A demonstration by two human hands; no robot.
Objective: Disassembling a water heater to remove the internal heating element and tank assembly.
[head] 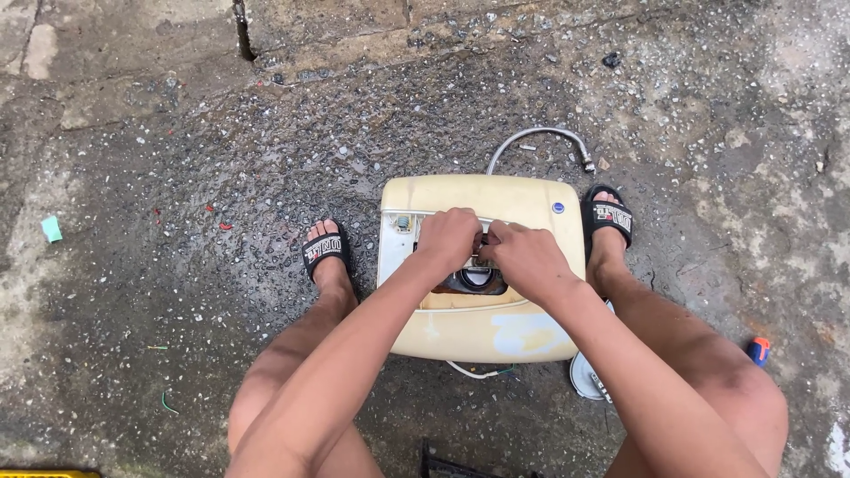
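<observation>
From the head camera, a person squats over a cream-coloured plastic appliance casing [482, 265] that lies flat on wet, gritty concrete ground [177, 221] between the two feet. The casing is rounded at its corners, has an opened cutout on its upper face, and shows a small blue round badge near its far right corner. A dark round part [478, 280] sits inside the cutout, just near of the hands.

The left hand [449, 237] is curled into a closed fist over the far edge of the cutout; the right hand [524, 255] is likewise closed and touches the left at the knuckles. Both press on a small pale piece at the cutout's rim, but the fingers hide it, so what exactly each grips cannot be told.

A flexible metal hose [540, 142] curves on the ground just beyond the casing's far right side. A thin white wire [469, 372] trails out from the casing's near edge. A round grey disc [586, 376] lies near the right leg, partly hidden by it. An orange and blue tool handle [758, 350] lies to the right of the right knee. Each foot wears a black slide sandal [324, 248], one on either side of the casing.
</observation>
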